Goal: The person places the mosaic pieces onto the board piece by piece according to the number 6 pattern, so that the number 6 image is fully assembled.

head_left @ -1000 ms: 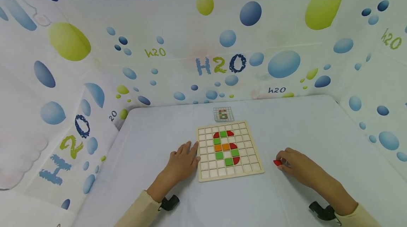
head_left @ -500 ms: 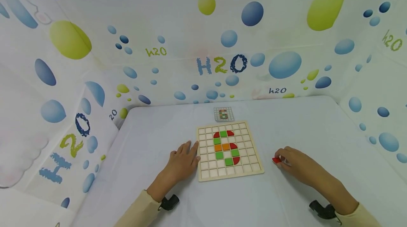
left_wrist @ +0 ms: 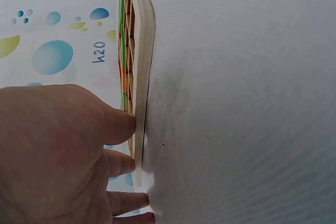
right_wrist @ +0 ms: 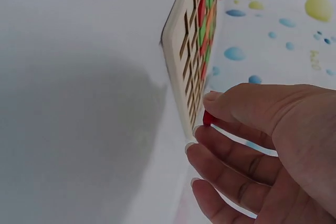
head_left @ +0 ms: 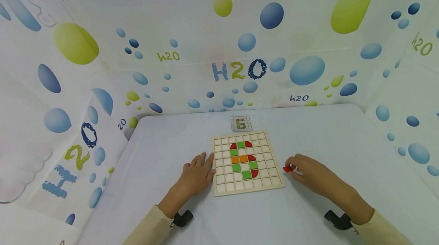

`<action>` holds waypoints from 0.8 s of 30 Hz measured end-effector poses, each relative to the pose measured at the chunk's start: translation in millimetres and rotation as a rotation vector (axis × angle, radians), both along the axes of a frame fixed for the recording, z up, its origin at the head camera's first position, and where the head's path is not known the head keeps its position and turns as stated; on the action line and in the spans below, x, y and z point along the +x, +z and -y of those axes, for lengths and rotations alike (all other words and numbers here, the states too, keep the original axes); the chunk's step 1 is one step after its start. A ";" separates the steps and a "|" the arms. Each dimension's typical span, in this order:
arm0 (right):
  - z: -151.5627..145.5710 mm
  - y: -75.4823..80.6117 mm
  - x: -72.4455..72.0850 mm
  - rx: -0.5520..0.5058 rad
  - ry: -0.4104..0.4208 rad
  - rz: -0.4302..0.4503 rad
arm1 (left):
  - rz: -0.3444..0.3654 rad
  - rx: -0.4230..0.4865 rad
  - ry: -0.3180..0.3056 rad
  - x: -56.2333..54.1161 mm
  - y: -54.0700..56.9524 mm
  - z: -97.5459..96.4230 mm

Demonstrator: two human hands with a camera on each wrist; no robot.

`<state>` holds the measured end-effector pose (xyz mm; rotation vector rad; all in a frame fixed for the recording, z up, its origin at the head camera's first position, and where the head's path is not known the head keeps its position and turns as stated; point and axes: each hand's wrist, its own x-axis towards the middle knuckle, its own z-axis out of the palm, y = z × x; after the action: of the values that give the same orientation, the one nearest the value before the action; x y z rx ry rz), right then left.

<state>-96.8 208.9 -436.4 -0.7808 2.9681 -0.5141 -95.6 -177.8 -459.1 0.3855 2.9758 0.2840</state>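
A wooden grid board [head_left: 226, 188] lies on the table, with green, orange and red tiles set in some of its squares. Along the board's left edge rests my left hand [head_left: 196, 174]; in the left wrist view its thumb and a finger touch the wooden rim [left_wrist: 142, 87]. My right hand [head_left: 313, 172] is just right of the board, pinching a small red tile [head_left: 287, 169] between thumb and fingertip. The right wrist view shows that red tile [right_wrist: 208, 118] edge-on, its far part hidden by the thumb and finger.
Behind the board lies a small card [head_left: 241, 123] printed with a grid and a similar coloured pattern. A white cloth covers the table [head_left: 171, 134]. A patterned curtain [head_left: 192, 20] with blue and green drops rises at the back and sides.
My right hand has moved left toward the board, carrying the red tile. The left hand and the board have stayed in place.
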 end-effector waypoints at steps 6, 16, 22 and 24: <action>18.7 3.6 -4.9 0.011 0.020 -0.008 | -0.001 0.015 0.000 -0.8 -0.1 -0.2; 44.1 9.2 -8.7 -0.007 0.071 -0.038 | 0.015 0.025 0.010 1.5 4.7 -2.4; 58.9 11.7 -11.8 -0.012 0.076 -0.003 | 0.002 0.018 0.018 -1.2 -2.1 -0.4; 65.3 12.0 -12.6 -0.012 0.075 0.010 | -0.001 0.016 0.019 -2.1 -4.6 0.4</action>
<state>-109.4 143.6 -424.5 -0.8840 2.9162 -0.5310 -97.7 -178.2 -463.7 0.3596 2.9810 0.3107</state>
